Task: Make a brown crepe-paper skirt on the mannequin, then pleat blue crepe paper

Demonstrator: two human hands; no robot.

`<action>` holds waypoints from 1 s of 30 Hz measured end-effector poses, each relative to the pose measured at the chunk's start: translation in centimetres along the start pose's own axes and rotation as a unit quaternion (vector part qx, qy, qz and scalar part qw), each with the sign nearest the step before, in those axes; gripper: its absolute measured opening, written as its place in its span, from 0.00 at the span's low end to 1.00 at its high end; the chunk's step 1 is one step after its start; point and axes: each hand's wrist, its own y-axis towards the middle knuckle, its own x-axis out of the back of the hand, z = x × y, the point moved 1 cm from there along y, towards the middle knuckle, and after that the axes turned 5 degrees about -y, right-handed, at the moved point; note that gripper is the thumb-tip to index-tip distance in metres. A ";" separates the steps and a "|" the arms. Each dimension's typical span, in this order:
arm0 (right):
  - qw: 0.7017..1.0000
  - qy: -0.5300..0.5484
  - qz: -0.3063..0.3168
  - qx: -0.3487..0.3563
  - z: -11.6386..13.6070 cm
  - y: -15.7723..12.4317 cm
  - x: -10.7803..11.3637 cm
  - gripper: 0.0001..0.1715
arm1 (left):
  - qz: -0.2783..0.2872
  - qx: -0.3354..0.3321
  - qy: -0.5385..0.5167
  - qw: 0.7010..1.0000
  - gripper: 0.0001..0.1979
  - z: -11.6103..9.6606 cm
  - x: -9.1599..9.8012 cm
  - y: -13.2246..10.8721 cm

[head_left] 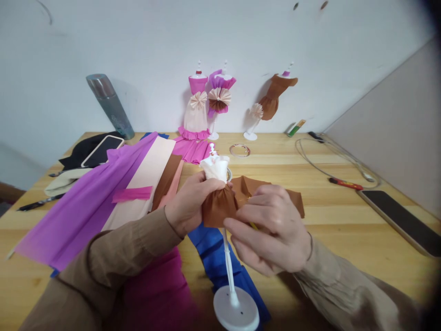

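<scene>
My left hand (189, 200) is closed around the waist of a small white mannequin (216, 168). White cloth-like wrap covers its chest, and a gathered brown crepe paper skirt (220, 209) hangs below my thumb. The mannequin's stand tilts down to a round white base (236, 309). At the skirt's right side my right hand (272, 230) is closed, fingers curled. A thin yellow thing (254, 225) shows between those fingers, mostly hidden, so its kind is unclear. Behind this hand a loose brown crepe paper strip (292, 200) stretches to the right.
Purple crepe paper (86, 202), blue paper (213, 250) and magenta paper (158, 289) spread left and below. Dressed mannequins (198, 108) stand at the wall beside a grey-green bottle (112, 108). A phone (399, 220), a red-handled tool (345, 184) and a cable (310, 163) lie right.
</scene>
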 end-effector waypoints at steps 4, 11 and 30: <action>0.998 -0.036 0.006 -0.045 0.1 -0.1 -0.8 0.08 | -0.012 -0.005 0.011 1.000 0.06 -0.2 0.0 0.0; 0.993 0.117 0.012 -0.030 0.5 -1.1 -0.4 0.09 | -0.023 -0.009 0.021 0.999 0.05 0.0 0.0 0.1; 0.993 0.104 0.041 -0.047 -1.2 0.2 -0.2 0.07 | 0.026 -0.030 0.026 0.999 0.06 0.1 0.4 0.5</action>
